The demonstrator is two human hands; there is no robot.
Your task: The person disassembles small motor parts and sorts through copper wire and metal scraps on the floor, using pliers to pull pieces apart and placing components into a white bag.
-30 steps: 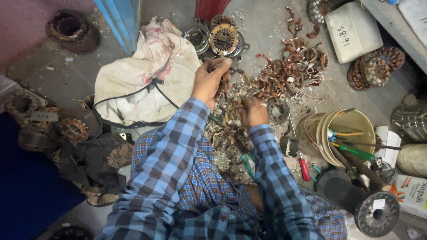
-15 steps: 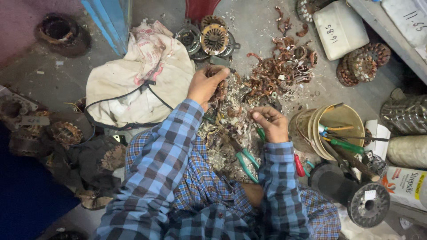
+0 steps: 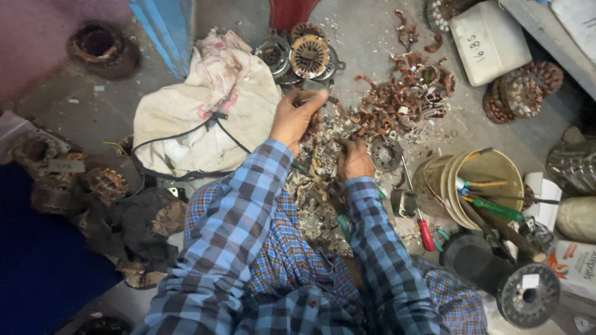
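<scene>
Directly under both hands (image 3: 323,139), scrap pile (image 3: 316,186)

We count two hands: the left hand (image 3: 297,118) and the right hand (image 3: 354,160). Two stators (image 3: 309,56) lie side by side at the top, with one cloth sack (image 3: 205,118) beside them. There is one copper wire heap (image 3: 403,102), one bucket (image 3: 481,186) holding tools, one red-handled screwdriver (image 3: 426,234), one white canister (image 3: 490,40) and one spool (image 3: 528,301).

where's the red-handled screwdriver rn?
Head view, right side: the red-handled screwdriver lies on the floor just left of the yellow bucket, right of the person's right hand.
</scene>
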